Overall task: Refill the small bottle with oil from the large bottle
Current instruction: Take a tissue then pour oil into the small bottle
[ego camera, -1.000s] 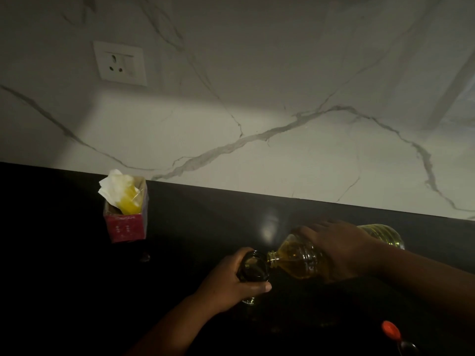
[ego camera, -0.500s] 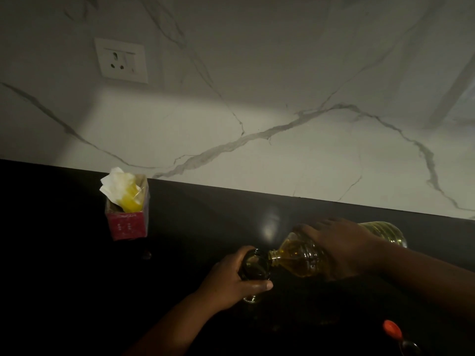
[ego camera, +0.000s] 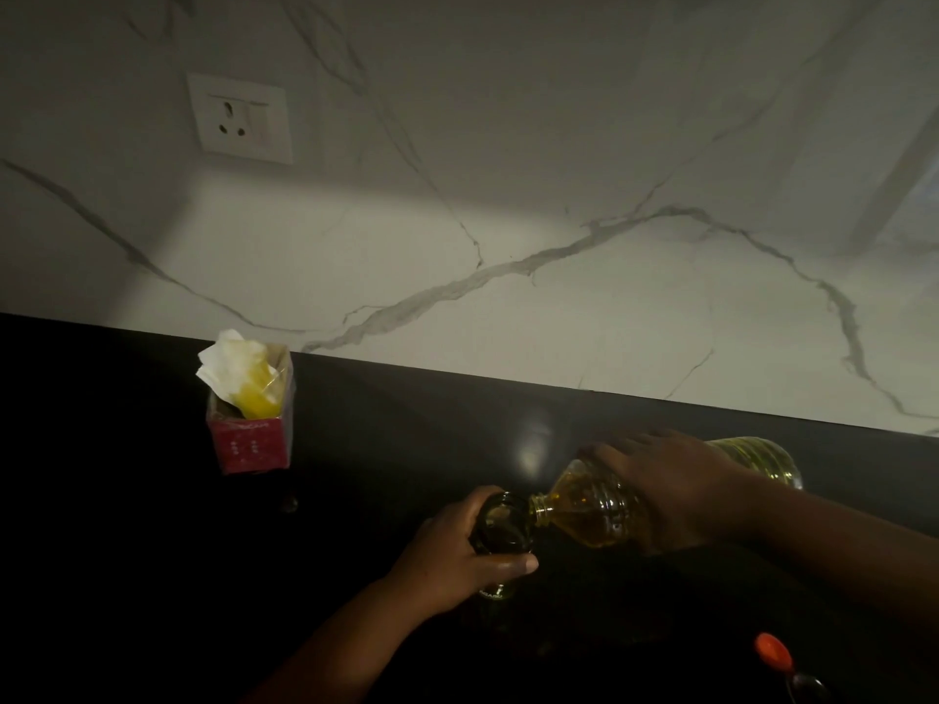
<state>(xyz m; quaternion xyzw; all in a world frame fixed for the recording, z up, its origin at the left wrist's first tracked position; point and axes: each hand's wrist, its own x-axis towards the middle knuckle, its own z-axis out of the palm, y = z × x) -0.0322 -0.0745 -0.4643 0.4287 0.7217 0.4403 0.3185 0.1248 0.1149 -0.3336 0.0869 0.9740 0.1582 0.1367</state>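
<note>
A person is tipping the large bottle (ego camera: pixel 599 505), a clear ribbed plastic container lying nearly level and glowing amber with oil, so that its threaded mouth is meeting the rim of the small bottle (ego camera: pixel 500 525). The small bottle, dark glass with a wide open mouth, is standing on the black surface (ego camera: pixel 406 449) just left of the large bottle's neck. The left hand (ego camera: pixel 457 556) is gripping it, fingers (ego camera: pixel 508 565) curled round its side. The right hand (ego camera: pixel 665 490) is holding the large bottle from above, fingers wrapped over its shoulder. A red carton (ego camera: pixel 249 439) stuffed with tissue is sitting well left of the small bottle; an orange cap (ego camera: pixel 772 650) is lying to its lower right.
</note>
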